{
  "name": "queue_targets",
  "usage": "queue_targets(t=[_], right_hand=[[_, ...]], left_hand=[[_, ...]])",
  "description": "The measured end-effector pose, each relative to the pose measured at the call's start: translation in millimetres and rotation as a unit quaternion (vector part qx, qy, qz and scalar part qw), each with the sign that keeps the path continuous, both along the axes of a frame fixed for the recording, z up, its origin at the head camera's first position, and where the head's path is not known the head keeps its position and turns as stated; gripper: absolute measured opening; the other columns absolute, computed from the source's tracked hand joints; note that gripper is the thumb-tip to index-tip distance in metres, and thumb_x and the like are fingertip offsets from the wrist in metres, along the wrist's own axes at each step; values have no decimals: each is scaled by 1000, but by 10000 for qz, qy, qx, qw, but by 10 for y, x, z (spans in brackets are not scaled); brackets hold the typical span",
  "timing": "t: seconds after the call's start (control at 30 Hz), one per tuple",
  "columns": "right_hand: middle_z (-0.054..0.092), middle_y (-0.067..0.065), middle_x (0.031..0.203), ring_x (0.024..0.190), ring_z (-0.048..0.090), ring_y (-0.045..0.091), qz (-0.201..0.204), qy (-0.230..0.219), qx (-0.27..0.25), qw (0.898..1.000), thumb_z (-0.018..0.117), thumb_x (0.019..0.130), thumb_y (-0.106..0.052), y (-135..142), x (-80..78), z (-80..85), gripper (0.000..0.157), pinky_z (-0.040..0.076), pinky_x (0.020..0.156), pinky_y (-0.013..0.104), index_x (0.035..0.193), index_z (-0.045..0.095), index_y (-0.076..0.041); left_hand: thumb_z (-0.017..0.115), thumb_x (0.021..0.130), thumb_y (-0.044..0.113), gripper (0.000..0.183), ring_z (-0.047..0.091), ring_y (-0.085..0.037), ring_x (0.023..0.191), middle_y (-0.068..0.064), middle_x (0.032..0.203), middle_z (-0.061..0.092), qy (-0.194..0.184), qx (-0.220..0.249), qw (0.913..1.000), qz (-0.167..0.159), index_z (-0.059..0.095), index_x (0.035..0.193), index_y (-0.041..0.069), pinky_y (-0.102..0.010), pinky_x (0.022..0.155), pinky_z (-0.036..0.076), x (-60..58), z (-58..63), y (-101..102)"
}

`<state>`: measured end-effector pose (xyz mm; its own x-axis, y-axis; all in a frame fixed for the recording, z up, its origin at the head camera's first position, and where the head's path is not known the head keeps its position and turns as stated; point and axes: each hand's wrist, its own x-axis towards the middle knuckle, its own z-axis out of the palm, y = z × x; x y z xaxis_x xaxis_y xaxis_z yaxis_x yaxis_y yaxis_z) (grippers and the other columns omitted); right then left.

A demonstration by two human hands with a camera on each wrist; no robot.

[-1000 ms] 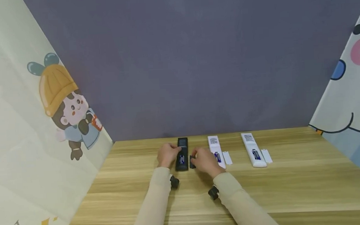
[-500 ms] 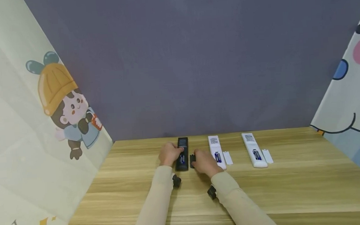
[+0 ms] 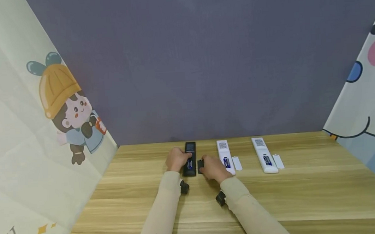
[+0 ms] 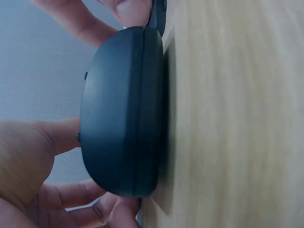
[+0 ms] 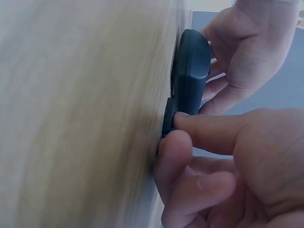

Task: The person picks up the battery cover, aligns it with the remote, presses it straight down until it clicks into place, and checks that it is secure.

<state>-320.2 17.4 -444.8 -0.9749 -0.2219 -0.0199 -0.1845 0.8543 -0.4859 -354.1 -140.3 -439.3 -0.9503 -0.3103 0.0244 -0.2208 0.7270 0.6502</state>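
Observation:
A black remote control lies back side up on the table, its battery compartment uncovered with blue batteries inside. My left hand holds it from the left, thumb across its back and fingers along the far side; the left wrist view shows the end of the remote between them. Just right of it, close to the table, is a small black battery cover. My right hand pinches this cover between thumb and fingers, as the right wrist view shows at the cover's edge. The fingers partly hide the cover.
To the right lie two white remotes, a nearer one and a farther one, both with batteries showing. Beside each is a white battery cover, one and another. A dark wall panel stands behind the wooden table.
My left hand has shifted slightly right, its thumb farther over the black remote. The right hand has moved only slightly, still at the black cover. The remotes stay in place.

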Motion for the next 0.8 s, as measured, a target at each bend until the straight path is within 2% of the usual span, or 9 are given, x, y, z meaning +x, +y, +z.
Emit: queue_targets(t=[0.2,0.43,0.8], right_hand=[[70,21,122,109,68,35,-22,75,-53,10000,76,92,-22,0,9,5,47,56,93,49,131,61,-1],[72,17,110,93,68,28,-3,170,-130,9998,76,91,-19,2,4,9,41,56,82,44,125,59,-2],[71,22,117,106,69,38,19,242,-70,9997,77,90,-18,-2,32,39,50,57,89,48,132,56,2]], left_hand=[[85,81,37,30,65,-24,81,-10,95,75,13,0,9999,133,78,95,11,-34,63,46,-22,-27,11],[86,80,37,32,67,-26,85,-11,99,75,-6,120,9997,212,79,97,11,-37,68,50,-20,-39,24],[86,80,38,35,67,-25,85,-11,98,75,14,403,9989,229,79,101,11,-36,67,50,-23,-64,16]])
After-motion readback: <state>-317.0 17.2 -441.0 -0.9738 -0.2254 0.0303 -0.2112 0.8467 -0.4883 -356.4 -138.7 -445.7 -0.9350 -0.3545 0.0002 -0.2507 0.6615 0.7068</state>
